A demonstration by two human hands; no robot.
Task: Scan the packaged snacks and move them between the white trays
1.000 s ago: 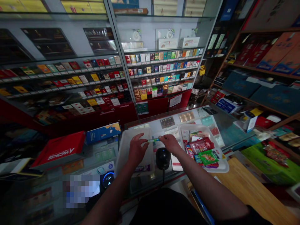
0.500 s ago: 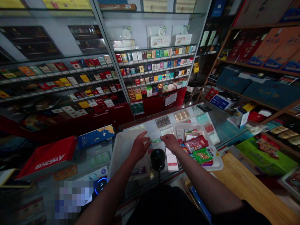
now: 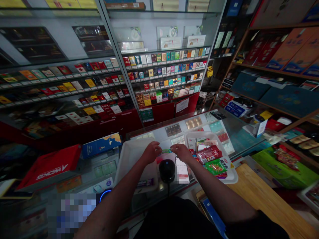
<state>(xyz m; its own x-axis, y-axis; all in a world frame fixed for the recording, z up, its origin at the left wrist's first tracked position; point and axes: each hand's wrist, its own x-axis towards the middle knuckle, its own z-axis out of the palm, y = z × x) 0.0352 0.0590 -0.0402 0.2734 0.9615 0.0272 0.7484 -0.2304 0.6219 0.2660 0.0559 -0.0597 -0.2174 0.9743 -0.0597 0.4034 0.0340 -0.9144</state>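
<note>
Fingers (image 3: 156, 144) of the left hand (image 3: 150, 153) curled inward and pointed right, while those of the right hand (image 3: 181, 152) bent to the left, drawn together toward their tips. A narrow green packet (image 3: 166, 151) lay crosswise in the gap between the two sets of fingertips, above the glass counter (image 3: 245, 132). Its ends came close to both hands, but whether either one was gripping it could not be told at this size and blur.

The left forearm (image 3: 124, 186) slanted up from the lower left, its hand over the right part of a white plastic tray (image 3: 121, 166) that contained a purple packet (image 3: 147, 182) near its front. The right forearm (image 3: 219, 197) reached up from a black sleeve at the lower right, passing by the left side of a second white tray (image 3: 233, 178) filled with snacks, among them a red packet (image 3: 209, 154) and a green snack bag (image 3: 215, 167). Between the forearms stood a black desktop scanner (image 3: 167, 171) on a cable, just nearer the body than the narrow packet, with a lit smartphone (image 3: 183, 170) beside it on the right.
</note>
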